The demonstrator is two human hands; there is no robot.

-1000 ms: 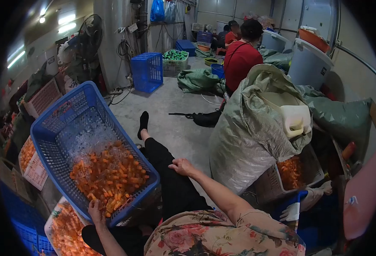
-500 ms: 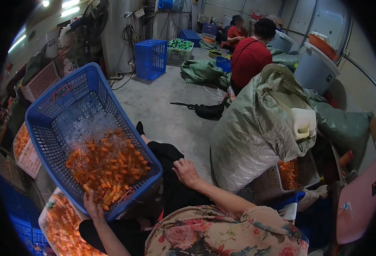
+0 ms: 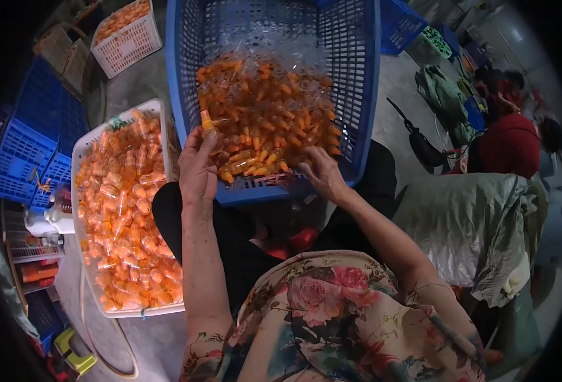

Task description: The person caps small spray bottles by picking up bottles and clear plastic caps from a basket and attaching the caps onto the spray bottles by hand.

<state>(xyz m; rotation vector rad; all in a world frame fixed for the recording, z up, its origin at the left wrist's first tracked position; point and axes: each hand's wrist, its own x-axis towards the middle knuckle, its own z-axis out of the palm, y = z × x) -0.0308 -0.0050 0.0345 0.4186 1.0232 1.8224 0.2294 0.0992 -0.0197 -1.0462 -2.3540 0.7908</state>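
A large blue basket [image 3: 371,95] stands in front of me, tilted toward me, with orange-tipped bottles [image 3: 262,121] in its near part and clear plastic pieces [image 3: 281,48] farther back. At the basket's near left corner, my left hand [image 3: 199,159] pinches one small orange-capped bottle [image 3: 207,121], cap up. My right hand [image 3: 322,172] reaches over the near right rim, its fingers bent down at the bottles. What those fingers hold, if anything, is too small to tell.
A white basket [image 3: 81,191] full of orange bottles stands at my left, with blue crates [image 3: 29,146] beyond it. Another white basket [image 3: 128,52] is at the back left. A large sack [image 3: 453,223] lies at my right; a person in red [image 3: 509,146] sits behind it.
The view has swung left and down toward the baskets. My right hand has left my knee and reached into the blue basket. My left hand has lifted a bottle.
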